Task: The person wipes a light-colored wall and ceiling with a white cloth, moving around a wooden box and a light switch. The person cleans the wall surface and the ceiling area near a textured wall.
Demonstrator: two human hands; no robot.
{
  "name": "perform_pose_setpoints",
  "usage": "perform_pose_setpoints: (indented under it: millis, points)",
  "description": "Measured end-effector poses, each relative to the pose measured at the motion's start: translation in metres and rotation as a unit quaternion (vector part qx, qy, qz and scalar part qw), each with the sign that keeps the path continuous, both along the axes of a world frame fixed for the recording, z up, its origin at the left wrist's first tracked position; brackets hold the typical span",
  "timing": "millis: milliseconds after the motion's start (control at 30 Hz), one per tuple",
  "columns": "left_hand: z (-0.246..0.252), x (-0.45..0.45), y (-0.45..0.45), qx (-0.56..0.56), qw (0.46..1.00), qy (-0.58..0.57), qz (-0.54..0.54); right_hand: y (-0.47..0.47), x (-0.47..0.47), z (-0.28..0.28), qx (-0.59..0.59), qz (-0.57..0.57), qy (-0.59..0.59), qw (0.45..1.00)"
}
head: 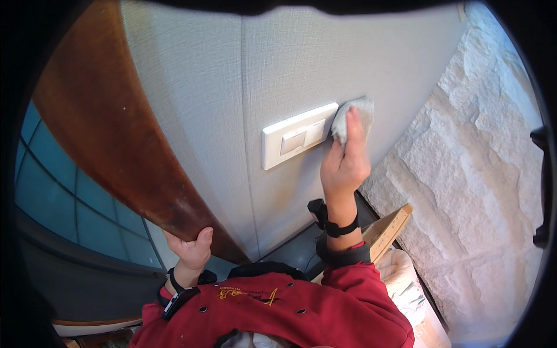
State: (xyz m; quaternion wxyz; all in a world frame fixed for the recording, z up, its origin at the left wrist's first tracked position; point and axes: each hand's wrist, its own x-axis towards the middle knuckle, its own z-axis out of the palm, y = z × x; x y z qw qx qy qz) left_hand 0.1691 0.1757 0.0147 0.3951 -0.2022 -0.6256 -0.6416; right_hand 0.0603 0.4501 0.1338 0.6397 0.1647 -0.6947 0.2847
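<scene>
In the head view, my right hand presses a folded light-grey cloth against the textured grey wall covering. The cloth lies beside the right end of a white double wall switch. My left hand grips the lower edge of a dark reddish-brown wooden trim board, thumb on its near side. A vertical seam runs down the wall covering left of the switch. Brownish marks show on the wall below the switch.
A rough white stone-textured wall is at the right. Near my right forearm stand a light wooden frame piece and a pale bundled fabric. Blue-green glass panes lie beyond the wooden trim at the left.
</scene>
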Motion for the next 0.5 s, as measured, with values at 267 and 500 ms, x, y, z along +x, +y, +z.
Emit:
perform_pose_setpoints:
  millis: [267, 500]
  points:
    - [0.002, -0.006, 0.001, -0.004, 0.999, -0.004, 0.041, -0.037, 0.011, 0.037, 0.086, -0.075, 0.033, 0.993]
    - [-0.002, -0.003, -0.003, -0.02, 0.998, 0.0, 0.054, -0.074, 0.069, 0.035, 0.238, 0.181, 0.062, 0.952]
